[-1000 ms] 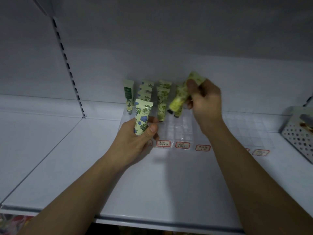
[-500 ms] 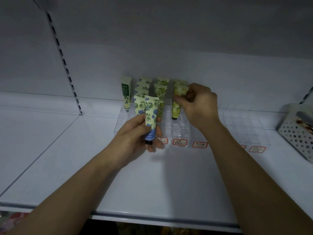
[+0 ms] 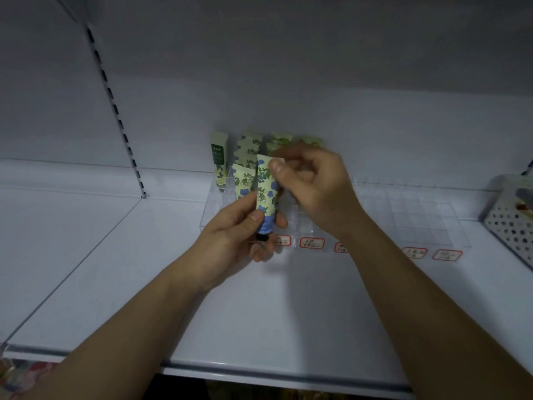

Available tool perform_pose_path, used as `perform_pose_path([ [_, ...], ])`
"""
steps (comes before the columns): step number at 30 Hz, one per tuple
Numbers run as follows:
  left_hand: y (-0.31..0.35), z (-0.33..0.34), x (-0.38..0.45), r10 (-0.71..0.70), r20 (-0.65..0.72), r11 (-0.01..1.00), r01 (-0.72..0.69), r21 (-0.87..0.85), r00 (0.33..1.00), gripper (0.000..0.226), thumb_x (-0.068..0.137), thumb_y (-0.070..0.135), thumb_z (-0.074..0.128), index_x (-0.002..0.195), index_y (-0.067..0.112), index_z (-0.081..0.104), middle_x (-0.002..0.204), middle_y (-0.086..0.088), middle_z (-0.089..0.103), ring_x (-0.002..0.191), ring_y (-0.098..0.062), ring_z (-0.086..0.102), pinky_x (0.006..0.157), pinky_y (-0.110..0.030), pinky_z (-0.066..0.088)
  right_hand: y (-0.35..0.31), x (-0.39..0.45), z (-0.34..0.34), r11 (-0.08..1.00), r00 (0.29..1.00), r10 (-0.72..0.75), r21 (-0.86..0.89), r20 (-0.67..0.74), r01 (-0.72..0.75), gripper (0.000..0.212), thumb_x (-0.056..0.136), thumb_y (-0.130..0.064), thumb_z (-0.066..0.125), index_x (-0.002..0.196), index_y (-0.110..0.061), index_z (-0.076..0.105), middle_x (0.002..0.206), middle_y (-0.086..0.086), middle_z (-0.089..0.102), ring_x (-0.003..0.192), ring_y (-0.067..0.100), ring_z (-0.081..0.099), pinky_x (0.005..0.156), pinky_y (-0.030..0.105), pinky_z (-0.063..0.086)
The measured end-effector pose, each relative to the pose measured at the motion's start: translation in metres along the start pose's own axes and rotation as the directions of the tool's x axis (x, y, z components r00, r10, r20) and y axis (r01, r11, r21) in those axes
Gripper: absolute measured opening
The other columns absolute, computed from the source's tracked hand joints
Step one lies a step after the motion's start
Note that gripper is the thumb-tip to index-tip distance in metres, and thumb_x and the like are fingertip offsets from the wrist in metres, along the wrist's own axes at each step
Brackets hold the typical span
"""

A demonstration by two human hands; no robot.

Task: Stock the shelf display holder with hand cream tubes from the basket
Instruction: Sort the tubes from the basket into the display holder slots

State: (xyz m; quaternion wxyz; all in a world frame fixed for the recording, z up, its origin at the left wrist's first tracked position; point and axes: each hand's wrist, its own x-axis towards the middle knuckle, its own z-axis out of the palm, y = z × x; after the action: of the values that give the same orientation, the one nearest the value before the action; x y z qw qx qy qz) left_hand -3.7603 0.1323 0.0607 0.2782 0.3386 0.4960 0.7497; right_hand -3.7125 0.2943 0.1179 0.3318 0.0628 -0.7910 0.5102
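Two bare hands are up in front of a white shelf [image 3: 144,284]. The left hand [image 3: 230,241] holds two hand cream tubes with blue flowers on them. The front tube [image 3: 266,194] stands up tall with its dark cap at the bottom, and the left thumb is pressed on its lower part. The second tube [image 3: 243,183] peeks out just behind it, on the left. The right hand [image 3: 314,192] pinches the flat top end of the front tube between thumb and finger, so both hands are gripping that same tube. Behind the hands sits a clear plastic holder [image 3: 418,220] with many little square slots. A few tubes already stand at its back left part. One is a dark green tube [image 3: 218,157] at the far left. Next to it are more blue flower tubes [image 3: 249,148], and then some green leaf tubes [image 3: 281,140], partly hidden by the right hand. Small labels with red edges [image 3: 312,242] are stuck along the front of the holder. Far off on the right edge sits a white basket [image 3: 510,226] with round holes in its side. Something lies inside it, but it is too dim to tell what it is.
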Motion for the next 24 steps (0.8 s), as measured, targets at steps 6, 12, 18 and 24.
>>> perform_pose_path([
  [6,0.009,-0.004,-0.006,0.263,-0.246,0.889,-0.135,0.437,0.933,0.022,0.105,0.012,0.048,0.099,0.009,0.068,0.089,-0.011,0.071,0.066,-0.023,0.066,0.056,-0.024,0.045,0.003,-0.001,0.007,0.982,0.998,0.044,0.184,0.036,-0.050,0.016,0.091,-0.007,0.071,0.103,-0.013,0.064,0.093,0.007,0.073,0.079,0.012,0.073,0.066,0.024,0.057],
  [12,0.013,-0.039,-0.002,0.521,-0.602,0.688,0.119,0.715,0.605,0.025,0.097,0.007,0.044,0.103,0.019,0.064,0.097,0.004,0.066,0.085,-0.006,0.060,0.075,-0.024,0.045,0.004,-0.008,0.024,0.998,0.994,-0.061,0.015,-0.094,0.063,0.024,0.087,-0.010,0.077,0.092,-0.027,0.061,0.068,-0.014,0.066,0.058,0.005,0.063,0.058,0.022,0.055],
  [18,-0.007,-0.041,0.005,0.332,-0.509,0.593,0.244,0.767,0.794,0.031,0.107,0.018,0.041,0.136,0.015,0.052,0.116,0.003,0.061,0.098,-0.013,0.059,0.077,-0.022,0.046,0.000,-0.011,0.043,0.934,0.993,-0.116,-0.342,-0.011,0.105,0.026,0.084,-0.026,0.081,0.105,-0.015,0.069,0.069,-0.006,0.064,0.059,0.009,0.061,0.062,0.031,0.058],
  [24,-0.007,-0.044,0.005,0.332,-0.520,0.579,0.265,0.771,0.787,0.029,0.107,0.020,0.042,0.131,0.017,0.057,0.106,0.008,0.062,0.091,-0.011,0.061,0.067,-0.010,0.040,-0.002,-0.001,0.042,0.931,1.000,-0.022,-0.365,-0.005,0.019,0.026,0.081,-0.029,0.083,0.101,-0.017,0.072,0.062,-0.014,0.059,0.053,0.000,0.055,0.058,0.017,0.050],
])
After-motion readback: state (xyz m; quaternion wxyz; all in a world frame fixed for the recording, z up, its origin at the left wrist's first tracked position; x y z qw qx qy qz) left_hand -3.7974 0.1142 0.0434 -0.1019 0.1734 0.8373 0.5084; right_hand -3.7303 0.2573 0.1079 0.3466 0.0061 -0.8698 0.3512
